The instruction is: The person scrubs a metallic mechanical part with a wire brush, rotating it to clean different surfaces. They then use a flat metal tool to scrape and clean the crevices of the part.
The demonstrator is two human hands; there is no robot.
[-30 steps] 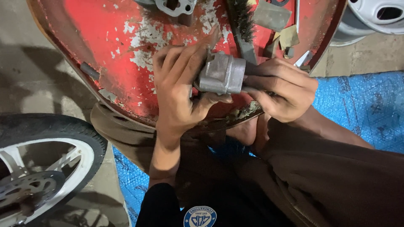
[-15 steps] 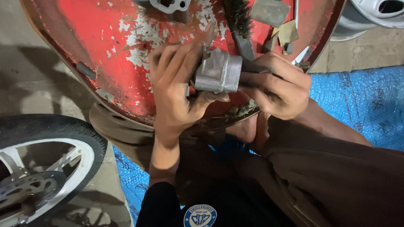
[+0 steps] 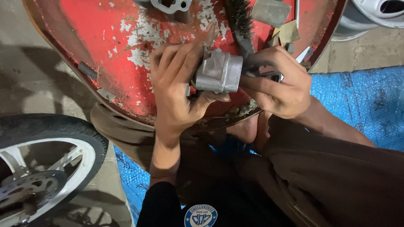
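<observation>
A grey cast-metal part (image 3: 219, 72) is held between both hands above a red metal pan (image 3: 105, 50), paint chipped and flaking in white patches.

Left hand (image 3: 179, 90): fingers wrapped over the near side of the part, thumb pressed under its lower edge; clamped on it.

Right hand (image 3: 280, 84): fingers curled closed; fingertips are set against the right end of the part. A thin dark tool appears to be pinched in this hand, but it is mostly hidden and its kind cannot be told.

A wire brush (image 3: 242, 23) is seen lying in the pan just behind the part, bristles dark. A second grey metal piece (image 3: 170, 5) sits at the pan's far edge. Scraps of sandpaper (image 3: 280, 23) lie at the upper right of the pan.

A motorcycle wheel (image 3: 38, 168) with black tyre and white spokes lies at lower left on the concrete floor (image 3: 25, 75). A blue mat (image 3: 362, 101) is spread at right. Brown trousers (image 3: 336, 176) fill the lower right.
</observation>
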